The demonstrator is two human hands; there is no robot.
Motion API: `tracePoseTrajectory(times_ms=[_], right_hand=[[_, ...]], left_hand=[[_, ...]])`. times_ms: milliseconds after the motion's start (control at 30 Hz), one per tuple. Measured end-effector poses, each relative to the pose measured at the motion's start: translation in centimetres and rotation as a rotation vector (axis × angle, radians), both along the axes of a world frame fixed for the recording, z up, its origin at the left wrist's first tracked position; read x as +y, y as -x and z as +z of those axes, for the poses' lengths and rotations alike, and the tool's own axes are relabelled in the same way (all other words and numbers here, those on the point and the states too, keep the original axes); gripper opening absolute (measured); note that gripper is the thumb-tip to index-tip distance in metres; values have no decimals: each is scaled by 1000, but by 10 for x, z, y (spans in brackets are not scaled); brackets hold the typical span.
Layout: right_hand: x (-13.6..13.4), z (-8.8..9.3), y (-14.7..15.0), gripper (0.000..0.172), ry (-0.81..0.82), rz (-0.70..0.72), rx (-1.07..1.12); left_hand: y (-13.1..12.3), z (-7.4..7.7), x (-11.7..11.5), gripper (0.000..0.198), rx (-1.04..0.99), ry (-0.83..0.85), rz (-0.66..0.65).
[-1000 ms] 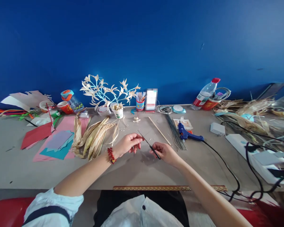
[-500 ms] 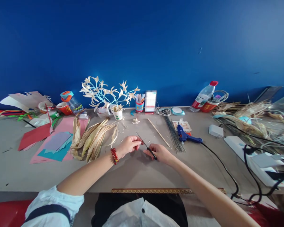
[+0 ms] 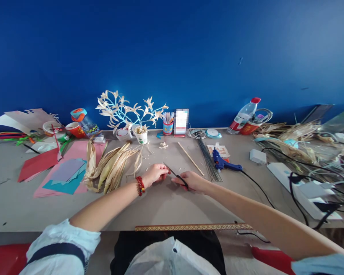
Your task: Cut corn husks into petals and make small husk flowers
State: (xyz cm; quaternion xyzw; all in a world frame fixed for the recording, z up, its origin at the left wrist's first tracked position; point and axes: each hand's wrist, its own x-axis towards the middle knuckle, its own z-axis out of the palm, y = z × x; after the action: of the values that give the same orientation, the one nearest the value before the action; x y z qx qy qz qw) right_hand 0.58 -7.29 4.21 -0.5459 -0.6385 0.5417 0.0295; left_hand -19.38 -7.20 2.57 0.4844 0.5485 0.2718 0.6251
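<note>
My right hand is closed round the black handles of a pair of scissors, whose blades point up and left. The blade tips lie close by the fingers of my left hand, which are pinched together. Whatever those fingers hold is too small to make out. Small pale scraps lie on the table around both hands. Just beyond them is a small pale husk flower. A bundle of dried corn husks lies left of my left hand, and a thin wooden stick beyond my right.
Husk flowers on blue stems stand in a white cup at the back. To the right lie dark wires, a blue glue gun with its cord, and a power strip. Coloured paper lies left; a bottle leans behind.
The view has shifted slightly. My right forearm has swung outward, showing its sleeve, and the glue gun's cord hangs differently at the table edge. Both hands stay close together with the scissors between them.
</note>
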Motion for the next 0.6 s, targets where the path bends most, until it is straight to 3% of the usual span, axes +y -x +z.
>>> tracePoseTrajectory(times_ms=[133, 367, 600], right_hand=[[2, 4, 4, 52, 92, -20, -16], [7, 5, 9, 52, 38, -23, -100], [9, 1, 12, 40, 35, -24, -165]], left_hand=[[0, -1, -1, 15, 19, 1, -13], [0, -1, 0, 12, 6, 35, 5], [0, -5, 1, 17, 6, 63, 22]])
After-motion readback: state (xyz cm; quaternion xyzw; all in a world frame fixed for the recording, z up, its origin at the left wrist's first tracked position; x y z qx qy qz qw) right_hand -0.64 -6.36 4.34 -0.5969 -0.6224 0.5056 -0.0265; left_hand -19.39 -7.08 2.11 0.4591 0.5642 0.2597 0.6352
